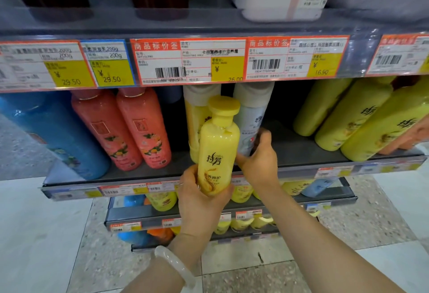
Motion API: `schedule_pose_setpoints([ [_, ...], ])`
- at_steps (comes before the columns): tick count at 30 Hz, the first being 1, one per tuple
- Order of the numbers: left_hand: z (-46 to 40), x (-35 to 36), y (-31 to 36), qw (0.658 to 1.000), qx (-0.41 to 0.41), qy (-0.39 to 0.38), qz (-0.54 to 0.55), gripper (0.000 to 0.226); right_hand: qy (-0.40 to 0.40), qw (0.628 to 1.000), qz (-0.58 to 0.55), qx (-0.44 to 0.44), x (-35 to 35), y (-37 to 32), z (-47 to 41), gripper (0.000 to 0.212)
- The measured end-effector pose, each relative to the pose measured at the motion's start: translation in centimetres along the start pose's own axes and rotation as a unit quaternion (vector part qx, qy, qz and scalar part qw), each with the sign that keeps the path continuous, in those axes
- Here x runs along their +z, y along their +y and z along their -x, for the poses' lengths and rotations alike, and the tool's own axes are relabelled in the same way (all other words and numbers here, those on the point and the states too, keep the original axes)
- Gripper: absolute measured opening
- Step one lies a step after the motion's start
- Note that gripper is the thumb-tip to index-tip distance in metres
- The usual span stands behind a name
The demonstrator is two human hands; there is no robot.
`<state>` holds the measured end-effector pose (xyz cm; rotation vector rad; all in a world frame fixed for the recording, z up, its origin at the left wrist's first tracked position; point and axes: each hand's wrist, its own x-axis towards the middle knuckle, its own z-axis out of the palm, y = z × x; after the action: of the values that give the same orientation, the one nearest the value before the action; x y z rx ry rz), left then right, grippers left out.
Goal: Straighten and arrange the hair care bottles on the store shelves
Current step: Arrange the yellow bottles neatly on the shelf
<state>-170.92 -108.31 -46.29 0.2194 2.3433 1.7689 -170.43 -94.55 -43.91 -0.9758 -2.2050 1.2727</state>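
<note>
Yellow shampoo bottle [218,151]: upright, cap at the top, label facing you, held just off the near lip of the middle shelf [301,153] instead of standing on it.
Left hand [199,195]: your grip is wrapped round the bottle's lower body from below and the left; it carries the weight.
Right hand [260,160]: just right of the bottle, fingers curled at the base of the white-and-grey spray can [250,118]; I cannot tell whether it grasps the can or only touches it.
Long axis: vertical, roughly in line with the standing cans behind it.
Open slot: the bare dark stretch of shelf lies to the right and farther back, between the spray can and the row of matching yellow bottles [348,116] at far right.
Nearer hand: judged from here, your left hand must carry the bottle rightward past your right hand, which sits in the way.
Risk: likely knocking the yellow spray can [195,118] close behind.
</note>
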Motion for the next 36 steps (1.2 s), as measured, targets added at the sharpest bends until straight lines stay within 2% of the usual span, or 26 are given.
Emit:
schedule_pose_setpoints([
  [3,0.2,0.0,0.0,1.0,0.01,0.0,-0.003,0.061,0.007,1.0,0.006,0.007,0.1,-0.3,0.2,0.068],
  [7,1.0,0.2,0.0,1.0,0.011,-0.002,-0.012,0.063,-0.005,1.0,-0.022,0.01,-0.9,0.5,1.0,0.078],
  [9,1.7,0.9,0.3,1.0,0.013,-0.019,-0.011,0.063,0.002,0.998,-0.062,0.014,-2.2,1.6,2.2,0.06],
  [11,2.6,2.5,0.8,0.999,0.017,-0.05,-0.007,0.061,0.013,0.991,-0.134,0.015,-4.2,2.5,3.7,0.025],
  [12,3.0,3.6,1.3,0.998,0.022,-0.066,-0.009,0.06,0.024,0.986,-0.162,0.011,-5.3,3.0,4.2,0.014],
  [13,3.3,5.0,1.9,0.996,0.027,-0.081,-0.01,0.058,0.039,0.983,-0.18,0.007,-6.5,3.2,4.4,0.012],
  [17,3.5,11.2,5.2,0.995,0.036,-0.09,0.013,0.055,0.073,0.971,-0.229,-0.004,-11.1,3.9,2.6,0.026],
  [22,1.2,17.3,8.7,0.997,0.071,-0.031,0.01,0.059,0.075,0.985,-0.152,-0.031,-16.2,7.2,-0.2,0.013],
  [25,-1.1,18.8,8.2,0.997,0.067,0.025,-0.02,0.061,0.073,0.993,-0.085,-0.023,-18.3,9.8,-0.6,0.021],
  [29,-2.5,19.4,6.8,0.997,0.044,0.042,-0.049,0.07,0.052,0.996,-0.041,-0.061,-18.8,10.5,-2.0,0.036],
  [33,-2.6,20.0,6.7,0.996,0.056,0.038,-0.056,0.062,0.082,0.992,-0.084,-0.037,-19.0,10.9,-3.1,0.023],
  [36,-2.7,20.3,6.8,0.996,0.05,0.031,-0.064,0.067,0.131,0.986,-0.102,-0.009,-19.9,12.0,-3.4,0.031],
])
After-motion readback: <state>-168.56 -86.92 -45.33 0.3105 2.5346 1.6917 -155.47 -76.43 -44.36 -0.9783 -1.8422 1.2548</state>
